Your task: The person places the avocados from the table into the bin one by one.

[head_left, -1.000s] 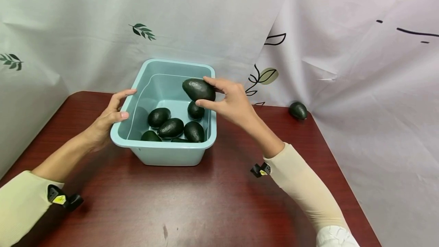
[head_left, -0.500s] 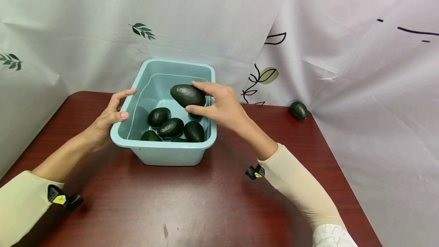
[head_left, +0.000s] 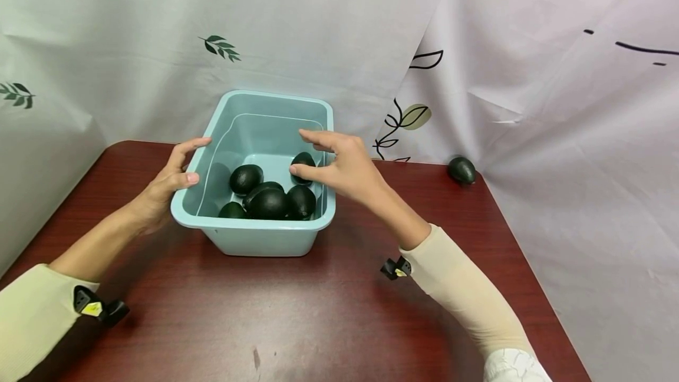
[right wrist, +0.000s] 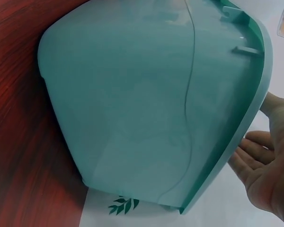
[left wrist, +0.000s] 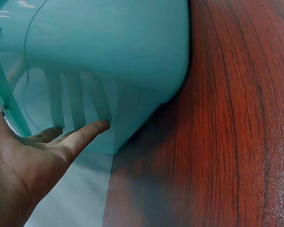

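A light blue plastic bin point(head_left: 270, 237) stands on the table with several dark green avocados point(head_left: 269, 204) in it; the front wall hides part of some. My left hand point(head_left: 161, 187) touches the bin's left side, thumb and index fingertip at the rim. In the left wrist view, the straight fingers point(left wrist: 87, 135) of that hand rest against the outer wall. My right hand point(head_left: 345, 164) reaches over the right rim, thumb and fingers spread apart, holding nothing. Just beyond its thumb tip, one avocado point(head_left: 303, 161) lies near the bin's right wall.
Another avocado point(head_left: 461, 170) lies at the far right corner of the reddish-brown table point(head_left: 318, 323). Behind the bin and along the right side hangs a pale cloth point(head_left: 329, 28) with leaf prints.
My right hand first moved left over the bin with an avocado, then let it go. That avocado now lies on the others at the front. The left hand stays in place.
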`<action>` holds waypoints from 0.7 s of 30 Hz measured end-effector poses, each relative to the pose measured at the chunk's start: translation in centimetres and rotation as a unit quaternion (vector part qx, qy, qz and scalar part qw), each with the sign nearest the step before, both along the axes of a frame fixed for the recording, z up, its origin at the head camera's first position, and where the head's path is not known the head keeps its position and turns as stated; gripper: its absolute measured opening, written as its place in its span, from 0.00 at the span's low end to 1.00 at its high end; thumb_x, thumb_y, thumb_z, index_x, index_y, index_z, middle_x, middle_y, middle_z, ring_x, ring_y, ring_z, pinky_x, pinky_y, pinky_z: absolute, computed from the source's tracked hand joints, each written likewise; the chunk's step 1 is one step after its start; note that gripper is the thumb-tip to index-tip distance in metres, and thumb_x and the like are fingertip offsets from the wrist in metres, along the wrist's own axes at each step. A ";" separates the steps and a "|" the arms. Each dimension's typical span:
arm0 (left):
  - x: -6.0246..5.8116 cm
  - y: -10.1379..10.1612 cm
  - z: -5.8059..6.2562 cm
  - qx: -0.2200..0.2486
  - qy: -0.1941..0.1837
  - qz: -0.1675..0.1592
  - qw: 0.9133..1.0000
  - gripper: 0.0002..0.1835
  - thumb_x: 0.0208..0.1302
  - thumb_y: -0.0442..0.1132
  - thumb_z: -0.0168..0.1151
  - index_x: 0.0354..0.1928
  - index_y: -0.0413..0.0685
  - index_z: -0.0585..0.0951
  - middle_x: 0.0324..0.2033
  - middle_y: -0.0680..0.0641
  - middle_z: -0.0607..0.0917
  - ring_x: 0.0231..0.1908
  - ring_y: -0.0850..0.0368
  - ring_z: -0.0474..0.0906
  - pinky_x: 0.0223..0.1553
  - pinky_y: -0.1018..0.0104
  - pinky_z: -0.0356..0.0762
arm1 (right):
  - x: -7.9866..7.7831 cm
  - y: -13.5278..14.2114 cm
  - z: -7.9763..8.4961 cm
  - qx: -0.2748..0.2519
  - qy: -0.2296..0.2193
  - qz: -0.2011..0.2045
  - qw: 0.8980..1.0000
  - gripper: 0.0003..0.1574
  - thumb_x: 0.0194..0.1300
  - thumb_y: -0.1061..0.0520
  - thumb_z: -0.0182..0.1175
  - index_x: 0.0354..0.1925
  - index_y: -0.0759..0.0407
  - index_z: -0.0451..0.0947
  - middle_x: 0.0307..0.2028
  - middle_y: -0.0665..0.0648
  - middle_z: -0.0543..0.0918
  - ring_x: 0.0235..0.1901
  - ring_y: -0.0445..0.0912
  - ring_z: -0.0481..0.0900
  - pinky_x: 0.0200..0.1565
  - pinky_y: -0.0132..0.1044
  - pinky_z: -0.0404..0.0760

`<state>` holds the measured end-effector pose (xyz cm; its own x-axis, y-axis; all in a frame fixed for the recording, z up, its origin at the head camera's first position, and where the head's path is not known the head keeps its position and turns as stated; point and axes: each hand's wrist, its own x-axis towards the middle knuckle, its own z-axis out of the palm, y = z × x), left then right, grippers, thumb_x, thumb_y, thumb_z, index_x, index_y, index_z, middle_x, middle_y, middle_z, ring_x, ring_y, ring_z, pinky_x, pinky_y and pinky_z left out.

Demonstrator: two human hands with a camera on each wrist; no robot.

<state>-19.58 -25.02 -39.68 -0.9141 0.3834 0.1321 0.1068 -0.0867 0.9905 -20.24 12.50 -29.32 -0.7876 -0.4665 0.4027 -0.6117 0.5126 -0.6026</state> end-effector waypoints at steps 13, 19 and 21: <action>-0.1 0.0 -0.1 -0.007 0.005 0.001 1.000 0.37 0.77 0.43 0.52 0.84 0.78 0.61 0.70 0.51 0.64 0.60 0.55 0.80 0.49 0.61 0.87 | -0.1 1.5 -0.6 -0.028 -0.030 -0.015 0.999 0.40 0.67 0.50 0.83 0.73 0.56 0.85 0.69 0.55 0.89 0.67 0.53 0.90 0.61 0.46 0.92; -0.1 0.0 -0.1 -0.006 0.005 0.004 1.000 0.37 0.77 0.42 0.52 0.84 0.78 0.61 0.69 0.50 0.65 0.59 0.54 0.80 0.48 0.61 0.87 | -0.2 2.1 -0.6 -0.059 -0.050 -0.016 0.997 0.40 0.67 0.54 0.83 0.73 0.60 0.84 0.71 0.58 0.88 0.71 0.52 0.87 0.61 0.39 0.90; -0.1 0.0 -0.1 -0.006 0.005 0.004 1.000 0.37 0.77 0.42 0.52 0.84 0.78 0.61 0.69 0.50 0.65 0.59 0.54 0.80 0.48 0.61 0.87 | -0.2 2.2 -0.7 -0.075 -0.063 -0.017 0.995 0.40 0.66 0.56 0.84 0.72 0.61 0.84 0.70 0.59 0.88 0.71 0.50 0.87 0.61 0.38 0.90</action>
